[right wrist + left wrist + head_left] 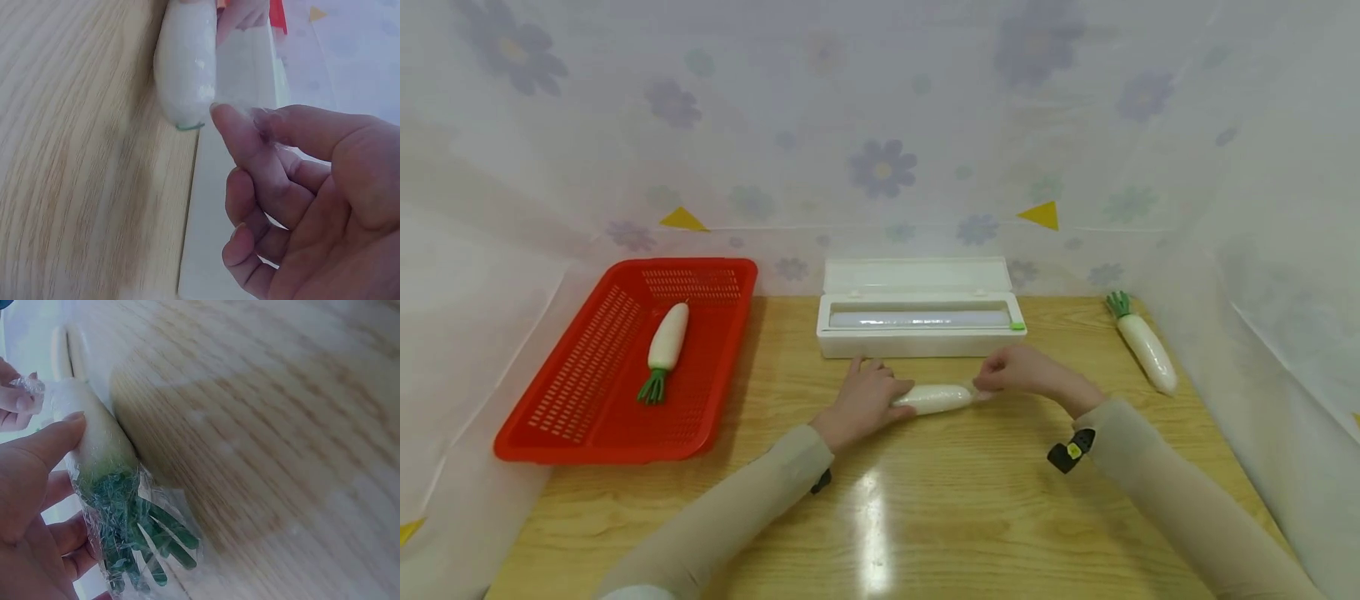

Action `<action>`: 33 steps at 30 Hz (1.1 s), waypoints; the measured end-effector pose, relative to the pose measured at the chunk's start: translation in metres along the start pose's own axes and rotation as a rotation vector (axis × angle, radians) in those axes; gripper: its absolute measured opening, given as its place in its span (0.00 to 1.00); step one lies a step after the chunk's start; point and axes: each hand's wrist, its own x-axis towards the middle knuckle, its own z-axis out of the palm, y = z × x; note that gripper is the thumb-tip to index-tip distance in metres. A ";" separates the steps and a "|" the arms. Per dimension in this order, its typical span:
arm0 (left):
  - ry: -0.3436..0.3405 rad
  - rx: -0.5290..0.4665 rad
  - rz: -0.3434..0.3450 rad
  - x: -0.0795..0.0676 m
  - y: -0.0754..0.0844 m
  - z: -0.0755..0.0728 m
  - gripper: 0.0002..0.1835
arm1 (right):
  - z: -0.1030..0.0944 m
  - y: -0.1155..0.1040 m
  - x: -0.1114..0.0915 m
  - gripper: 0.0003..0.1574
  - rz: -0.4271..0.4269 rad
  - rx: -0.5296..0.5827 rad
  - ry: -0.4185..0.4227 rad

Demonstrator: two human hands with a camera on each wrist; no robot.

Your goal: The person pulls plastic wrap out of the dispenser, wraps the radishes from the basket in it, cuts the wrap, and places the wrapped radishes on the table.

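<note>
A white radish point(936, 400), wrapped in clear plastic film, lies on the table in the head view. My left hand point(865, 396) grips its leafy end, with the thumb along the side in the left wrist view. Crumpled film covers the green leaves point(122, 519) there. At the radish's other end, my right hand point(1018, 371) pinches a loose end of plastic film point(275, 134) between thumb and index finger. In the right wrist view the film stretches from the radish's tip to those fingers.
Just behind the hands stands an open white cling film box point(921, 343) with a roll inside. To the left, a red basket point(718, 367) contains one radish point(668, 337). Another, shiny radish point(1147, 354) lies near the right edge of the wooden table point(970, 517).
</note>
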 end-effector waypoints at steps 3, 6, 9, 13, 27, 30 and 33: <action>-0.014 -0.005 -0.001 0.001 0.000 0.000 0.28 | 0.004 -0.008 0.004 0.14 -0.019 -0.010 -0.010; -0.011 -0.001 0.006 0.001 0.001 -0.002 0.27 | 0.008 -0.013 0.009 0.13 -0.035 -0.032 -0.012; -0.004 0.009 0.015 0.002 0.002 -0.004 0.27 | 0.013 -0.018 0.015 0.14 -0.045 -0.045 -0.014; -0.002 0.024 0.020 0.003 0.003 -0.004 0.27 | 0.020 -0.024 0.021 0.13 -0.048 -0.048 -0.008; -0.010 0.051 0.010 0.003 0.001 0.000 0.28 | -0.001 -0.015 0.010 0.16 0.024 0.181 -0.230; -0.010 0.062 0.014 0.004 0.001 0.000 0.27 | 0.000 -0.010 0.009 0.15 0.026 0.175 -0.190; -0.002 0.074 0.019 0.004 0.002 0.001 0.27 | 0.001 -0.011 0.008 0.12 0.023 0.179 -0.171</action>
